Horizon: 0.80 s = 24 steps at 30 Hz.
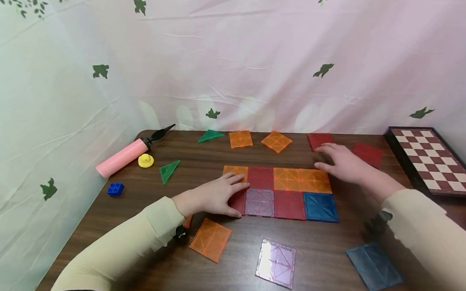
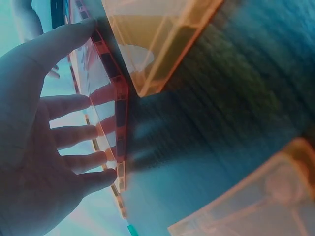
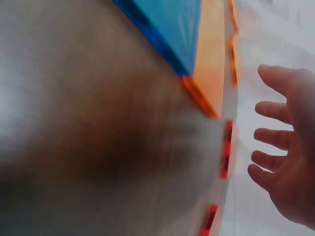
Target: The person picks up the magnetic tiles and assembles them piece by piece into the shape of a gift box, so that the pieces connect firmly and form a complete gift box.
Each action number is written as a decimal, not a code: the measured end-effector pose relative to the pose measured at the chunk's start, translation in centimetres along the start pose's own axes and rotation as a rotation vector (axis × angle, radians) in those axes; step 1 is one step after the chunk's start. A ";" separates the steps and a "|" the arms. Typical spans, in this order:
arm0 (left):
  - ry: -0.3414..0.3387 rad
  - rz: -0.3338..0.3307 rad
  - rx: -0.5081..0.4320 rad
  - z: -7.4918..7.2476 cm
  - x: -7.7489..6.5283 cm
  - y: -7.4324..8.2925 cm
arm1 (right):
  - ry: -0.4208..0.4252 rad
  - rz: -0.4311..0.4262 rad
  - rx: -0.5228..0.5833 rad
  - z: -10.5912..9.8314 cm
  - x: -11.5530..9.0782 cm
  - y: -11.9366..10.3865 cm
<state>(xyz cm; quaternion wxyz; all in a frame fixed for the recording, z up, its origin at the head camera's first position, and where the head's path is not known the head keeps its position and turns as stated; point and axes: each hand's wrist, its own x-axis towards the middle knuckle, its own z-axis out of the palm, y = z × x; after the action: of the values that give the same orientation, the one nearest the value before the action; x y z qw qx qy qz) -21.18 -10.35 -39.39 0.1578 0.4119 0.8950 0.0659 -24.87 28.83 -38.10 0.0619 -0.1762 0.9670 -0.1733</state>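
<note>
Left hand (image 1: 215, 195), fingers spread, touches the left end of the 2-row tile block (image 1: 261, 178) at frame centre; right hand (image 1: 344, 163), empty and loosely spread, hovers near the red tile (image 1: 317, 140), upper right. Sideways left-hand pressure might skew the rows.

We record one curtained play area, wider room hidden: printed cloth (image 1: 239, 43), wood-grain table (image 1: 318, 257), toy duck (image 1: 145, 160), chessboard (image 1: 436, 162), coloured tiles (image 1: 289, 205).
</note>
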 end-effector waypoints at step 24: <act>0.020 -0.009 0.006 0.3 0.0 0.0 | -0.042 -0.180 -0.026 2.7 8.9 -1.3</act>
<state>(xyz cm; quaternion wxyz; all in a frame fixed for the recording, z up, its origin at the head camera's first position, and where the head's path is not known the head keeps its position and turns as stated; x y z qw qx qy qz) -21.10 -10.33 -39.68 0.1478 0.4076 0.8987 0.0666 -32.28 23.61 -40.71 0.0641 -0.2669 0.9479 -0.1620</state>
